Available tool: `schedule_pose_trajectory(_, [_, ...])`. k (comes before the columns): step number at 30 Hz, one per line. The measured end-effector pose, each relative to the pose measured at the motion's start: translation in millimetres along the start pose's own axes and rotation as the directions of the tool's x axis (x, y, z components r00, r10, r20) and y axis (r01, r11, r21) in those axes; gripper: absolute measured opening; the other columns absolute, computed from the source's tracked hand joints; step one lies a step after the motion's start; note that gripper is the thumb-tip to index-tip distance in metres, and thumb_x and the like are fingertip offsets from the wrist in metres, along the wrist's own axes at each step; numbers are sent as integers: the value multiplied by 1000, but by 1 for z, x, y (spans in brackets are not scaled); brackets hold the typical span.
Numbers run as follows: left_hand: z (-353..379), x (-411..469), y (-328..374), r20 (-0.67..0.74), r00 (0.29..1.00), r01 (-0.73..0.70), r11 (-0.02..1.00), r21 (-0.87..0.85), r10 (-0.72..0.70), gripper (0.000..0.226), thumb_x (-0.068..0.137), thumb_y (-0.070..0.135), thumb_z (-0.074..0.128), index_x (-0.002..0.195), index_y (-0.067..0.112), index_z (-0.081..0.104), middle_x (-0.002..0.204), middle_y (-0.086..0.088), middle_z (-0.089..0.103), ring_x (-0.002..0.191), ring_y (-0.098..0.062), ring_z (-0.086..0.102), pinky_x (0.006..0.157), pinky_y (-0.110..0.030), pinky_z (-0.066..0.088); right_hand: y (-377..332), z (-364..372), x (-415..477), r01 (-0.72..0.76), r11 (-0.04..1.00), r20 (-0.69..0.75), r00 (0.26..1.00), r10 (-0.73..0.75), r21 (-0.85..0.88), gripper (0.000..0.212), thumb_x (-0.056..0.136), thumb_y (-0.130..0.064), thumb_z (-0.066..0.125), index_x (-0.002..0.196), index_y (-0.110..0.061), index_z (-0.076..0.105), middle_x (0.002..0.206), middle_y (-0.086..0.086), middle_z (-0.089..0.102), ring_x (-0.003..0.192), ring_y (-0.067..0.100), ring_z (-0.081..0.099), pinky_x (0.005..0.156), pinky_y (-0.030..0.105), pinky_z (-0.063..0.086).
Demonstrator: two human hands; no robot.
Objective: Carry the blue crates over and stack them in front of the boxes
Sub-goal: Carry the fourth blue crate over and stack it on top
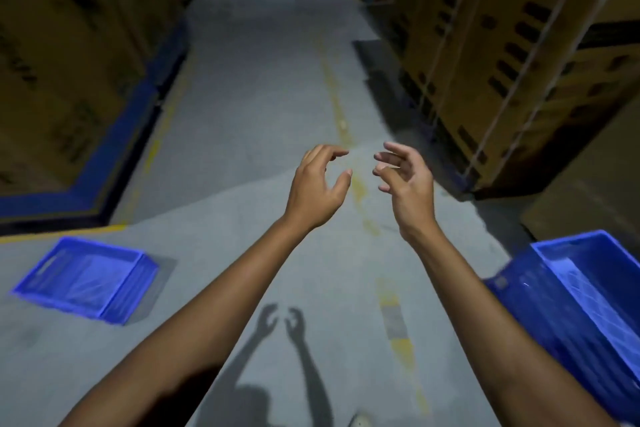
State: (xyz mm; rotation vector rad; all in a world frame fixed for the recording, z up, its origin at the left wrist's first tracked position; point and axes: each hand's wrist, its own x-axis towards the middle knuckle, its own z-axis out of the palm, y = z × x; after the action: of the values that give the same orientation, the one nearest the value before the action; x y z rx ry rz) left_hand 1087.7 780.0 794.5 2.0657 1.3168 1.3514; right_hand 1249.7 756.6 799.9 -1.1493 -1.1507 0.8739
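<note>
A blue crate lies on the grey floor at the lower left, open side up. A second blue crate stands at the lower right edge, close to the cardboard boxes along the right wall. My left hand and my right hand are held out in front of me over the aisle, between the two crates. Both hands are empty, with curled fingers apart. Neither hand touches a crate.
Tall cardboard boxes on a blue base line the left side of the aisle. A worn yellow line runs down the grey floor. The aisle stretches ahead between the two rows of boxes.
</note>
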Motion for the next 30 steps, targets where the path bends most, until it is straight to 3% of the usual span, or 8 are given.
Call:
schedule_pose_trajectory(10, [-239,-151,-46,-275,955,151,978,146,-107,24,87,21,60,110,14,62,108,4,63,105,-14,58,86,-38,50,-43,221,-142,-21,992,323,946,-21,127,32,81,-23,66,112,-31,61,107,-2,70,101,20,66,70,29,51])
schedule_pose_trajectory(16, [-380,-257,-62,-409,901,255,936,240,-141,22,86,17,61,107,12,64,105,0,62,103,-15,56,86,-37,48,-64,339,-253,-44,987,487,873,-39,157,31,83,-19,64,112,-29,61,106,-3,71,99,20,66,68,28,53])
schedule_pose_trajectory(21, [-464,-316,-75,-455,874,338,888,312,-172,17,86,14,62,101,10,65,101,-4,63,98,-22,57,84,-41,47,-75,414,-312,-70,984,571,820,-36,162,30,88,-5,63,112,-24,61,103,1,70,90,18,65,66,27,51])
schedule_pose_trajectory(24, [-506,-337,-87,-508,842,382,864,327,-180,13,86,13,62,98,11,65,99,-2,64,97,-20,57,83,-39,48,-76,456,-331,-67,988,615,788,-34,140,30,88,-5,63,110,-25,61,103,2,69,92,19,65,68,28,51])
schedule_pose_trajectory(27, [-542,-353,-107,-535,821,420,845,331,-198,10,87,14,61,96,13,65,97,1,63,95,-17,56,82,-38,49,-70,498,-339,-54,993,646,762,-28,106,30,88,-6,63,109,-27,61,104,4,69,95,22,66,79,36,52])
schedule_pose_trajectory(30, [-574,-360,-140,-547,804,467,816,341,-232,12,88,15,60,98,14,65,99,2,63,98,-17,57,84,-37,49,-58,541,-340,-72,994,660,751,-2,84,30,88,-8,62,107,-30,61,103,3,69,95,20,66,79,34,51])
